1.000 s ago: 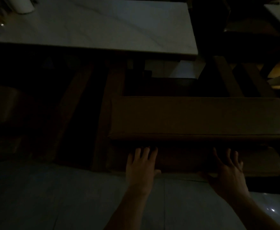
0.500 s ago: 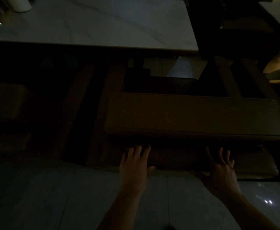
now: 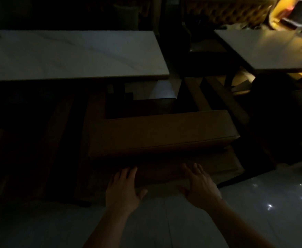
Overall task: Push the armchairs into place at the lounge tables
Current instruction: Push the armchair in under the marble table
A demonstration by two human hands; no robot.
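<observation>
Dim lounge, pale tiled floor (image 3: 182,230). At 6 o'clock of the marble table (image 3: 75,54) stands the brown armchair (image 3: 161,135); left hand (image 3: 122,190) and right hand (image 3: 201,187) press flat, fingers spread, against its back. No legible writing.

Dim room. Pale glossy tiled floor (image 3: 254,221) with small light glints. Tufted bench back (image 3: 223,13) along far wall. Warm yellow light (image 3: 275,22) at upper right corner.

I have both bare forearms reaching forward. My left hand (image 3: 122,191) lies flat with straight fingers, thumb out to the side. My right hand (image 3: 201,187) is spread, fingers extended forward.
</observation>
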